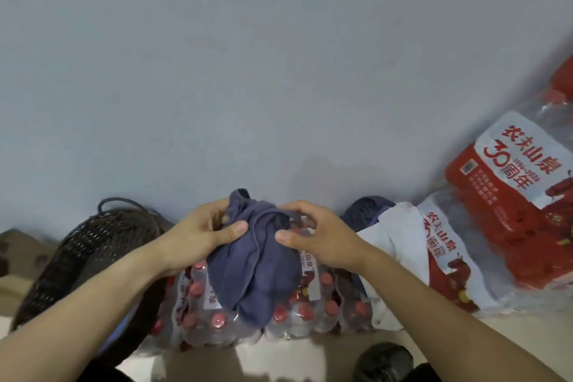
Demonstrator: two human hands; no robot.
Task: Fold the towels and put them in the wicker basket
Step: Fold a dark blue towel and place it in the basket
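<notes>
Facing grey wall (279,56), pale floor (511,338)

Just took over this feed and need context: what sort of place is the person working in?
Probably a storeroom or a home corner used for storage: shrink-wrapped packs of bottled water stacked against a bare wall, a wicker basket on the floor, and a blue towel handled atop one pack.

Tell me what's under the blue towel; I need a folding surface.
Under the blue towel, held by both hands, sits a shrink-wrapped pack of red-capped bottles. The pack's middle is covered.
</notes>
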